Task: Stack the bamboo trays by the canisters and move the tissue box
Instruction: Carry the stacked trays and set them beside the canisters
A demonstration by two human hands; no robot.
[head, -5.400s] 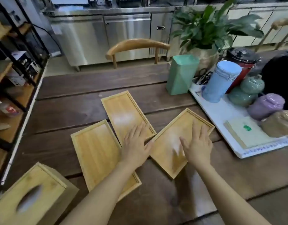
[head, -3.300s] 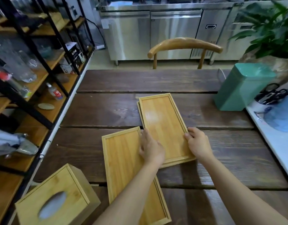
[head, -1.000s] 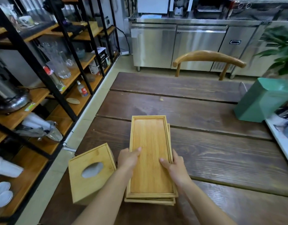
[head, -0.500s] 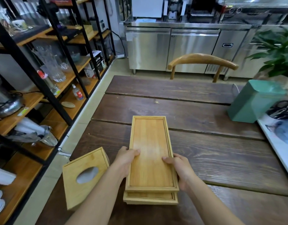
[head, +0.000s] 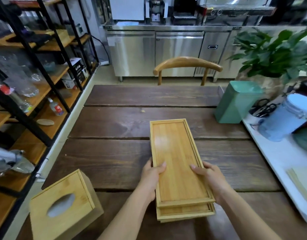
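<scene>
Stacking step looks done: three shallow rectangular bamboo trays piled together, lying lengthwise on the dark plank wooden table, near-centre. Stack not quite squared; lower trays stick out at the near end. Well apart from the canisters on the right: pale blue glass jar with clamp lid on the long white tray, tall mint-green square tin just left of it.

Step in hand, judged: carrying or sliding the stack over to the canisters. Next move calls for a firm two-sided hold, keeping the pile level so the top tray does not slip, then travel right and far toward the green tin.

Left hand curled narrow on the stack's left long edge, thumb on the top tray's floor. Right hand likewise clamped on the right long edge, thumb on top. Cannot tell whether the stack is lifted or resting.

Bamboo tissue box with oval slot untouched at near-left table corner, still to move.
</scene>
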